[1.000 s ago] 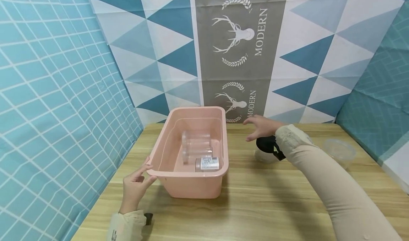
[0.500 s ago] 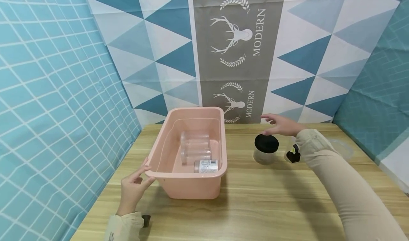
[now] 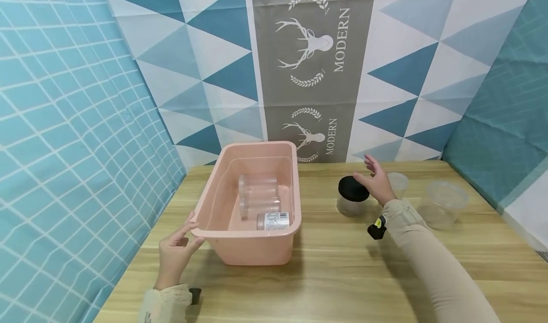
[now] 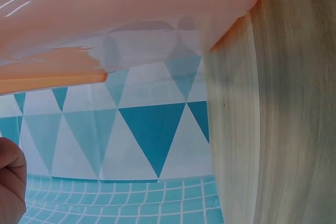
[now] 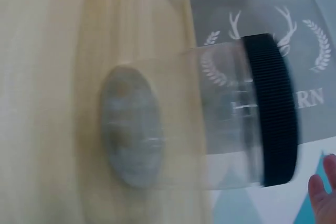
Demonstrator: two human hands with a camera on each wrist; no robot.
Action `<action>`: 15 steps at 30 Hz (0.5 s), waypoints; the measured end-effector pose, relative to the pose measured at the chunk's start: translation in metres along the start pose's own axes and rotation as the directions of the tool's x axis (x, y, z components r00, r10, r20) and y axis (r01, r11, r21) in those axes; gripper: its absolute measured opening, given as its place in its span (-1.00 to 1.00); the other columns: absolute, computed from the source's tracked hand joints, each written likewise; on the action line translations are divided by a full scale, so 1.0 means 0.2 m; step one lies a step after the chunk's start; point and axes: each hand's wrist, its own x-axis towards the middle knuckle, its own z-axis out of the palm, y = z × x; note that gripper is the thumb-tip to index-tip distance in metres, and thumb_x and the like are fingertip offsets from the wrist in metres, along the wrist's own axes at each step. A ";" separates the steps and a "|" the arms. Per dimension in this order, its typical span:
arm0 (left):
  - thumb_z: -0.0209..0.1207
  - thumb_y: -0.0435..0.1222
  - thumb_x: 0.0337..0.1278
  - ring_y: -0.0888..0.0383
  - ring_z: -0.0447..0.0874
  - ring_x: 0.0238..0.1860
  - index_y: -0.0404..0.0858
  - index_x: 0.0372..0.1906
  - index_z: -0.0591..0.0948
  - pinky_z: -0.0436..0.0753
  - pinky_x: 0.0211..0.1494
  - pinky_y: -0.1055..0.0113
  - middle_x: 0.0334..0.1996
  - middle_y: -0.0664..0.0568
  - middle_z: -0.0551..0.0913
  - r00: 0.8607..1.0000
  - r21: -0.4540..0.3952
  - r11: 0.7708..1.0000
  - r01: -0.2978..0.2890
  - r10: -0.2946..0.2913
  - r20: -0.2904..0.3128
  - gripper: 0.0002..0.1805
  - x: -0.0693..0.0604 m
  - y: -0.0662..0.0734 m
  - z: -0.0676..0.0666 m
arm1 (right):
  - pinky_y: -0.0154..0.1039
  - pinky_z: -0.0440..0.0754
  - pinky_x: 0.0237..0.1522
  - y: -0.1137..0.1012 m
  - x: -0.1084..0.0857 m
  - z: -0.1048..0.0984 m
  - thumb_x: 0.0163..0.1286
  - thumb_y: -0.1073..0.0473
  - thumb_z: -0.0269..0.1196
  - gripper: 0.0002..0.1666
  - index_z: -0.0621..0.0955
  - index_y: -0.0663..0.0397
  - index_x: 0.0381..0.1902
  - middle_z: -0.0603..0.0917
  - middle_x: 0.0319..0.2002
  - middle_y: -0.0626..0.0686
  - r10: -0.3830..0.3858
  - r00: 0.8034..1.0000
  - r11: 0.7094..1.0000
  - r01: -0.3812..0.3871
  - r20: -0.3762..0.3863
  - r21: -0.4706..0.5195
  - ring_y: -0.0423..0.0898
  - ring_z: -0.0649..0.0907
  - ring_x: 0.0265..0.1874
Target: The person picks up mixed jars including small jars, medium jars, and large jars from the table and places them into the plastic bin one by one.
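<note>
My left hand [image 3: 174,254] holds the near left corner of a pink plastic bin [image 3: 252,248], fingers and thumb at its rim. Inside, clear plastic jars lie on their sides: two unlabelled, a jar [image 3: 258,187] behind another jar [image 3: 259,208], and a labelled jar [image 3: 274,221] near the front wall. My right hand [image 3: 377,182] is held with fingers spread, holding nothing, just right of an upright clear jar with a black lid [image 3: 353,190]. That clear jar [image 5: 226,124] fills much of the right wrist view, its ribbed lid apart from my fingertips.
Right of my hand stand a clear container [image 3: 398,182] and a wider clear tub [image 3: 445,204], partly behind the forearm. Patterned cloth walls [image 3: 317,85] bound the wooden table [image 3: 334,275] behind and at both sides.
My right hand has moved rightward from beside the bin, past the black-lidded jar. Its arm has uncovered the clear containers. The left hand stays on the bin rim.
</note>
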 end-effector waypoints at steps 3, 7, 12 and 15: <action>0.33 -0.74 -0.34 0.36 0.56 0.06 -0.38 -0.27 0.71 0.09 -0.78 0.35 0.04 0.18 0.61 1.000 0.000 1.000 0.003 -0.003 -0.001 -0.62 0.00 0.00 0.00 | 0.25 0.07 0.30 0.05 -0.03 0.02 0.33 0.27 0.22 -0.10 0.01 0.28 0.47 0.12 0.37 0.45 0.024 1.000 0.999 -0.023 -0.018 0.030 0.35 0.15 0.34; 0.34 -0.71 -0.33 0.35 0.57 0.06 -0.36 -0.27 0.72 0.12 -0.78 0.38 0.04 0.17 0.61 1.000 0.001 1.000 0.007 -0.007 -0.006 -0.62 -0.01 0.00 0.00 | 0.24 0.06 0.30 0.13 -0.08 0.05 0.33 0.28 0.21 -0.06 -0.06 0.29 0.48 0.05 0.40 0.46 0.071 0.997 0.996 -0.071 0.006 0.056 0.37 0.10 0.35; 0.33 -0.74 -0.37 0.36 0.56 0.06 -0.39 -0.27 0.71 0.13 -0.77 0.39 0.05 0.20 0.60 1.000 0.045 0.999 0.011 -0.010 -0.004 -0.61 0.00 0.00 0.00 | 0.22 0.08 0.30 0.21 -0.11 0.07 0.28 0.24 0.24 0.02 -0.11 0.26 0.49 0.02 0.39 0.49 0.120 0.992 0.991 -0.122 0.026 0.062 0.39 0.10 0.34; 0.33 -0.73 -0.34 0.35 0.55 0.08 -0.38 -0.26 0.71 0.10 -0.79 0.37 0.06 0.19 0.60 1.000 0.030 0.999 0.012 -0.012 0.002 -0.62 0.00 0.01 0.00 | 0.20 0.06 0.32 0.25 -0.12 0.08 0.26 0.21 0.26 0.05 -0.12 0.26 0.49 -0.02 0.41 0.47 0.134 0.991 0.989 -0.135 0.030 0.062 0.37 0.07 0.37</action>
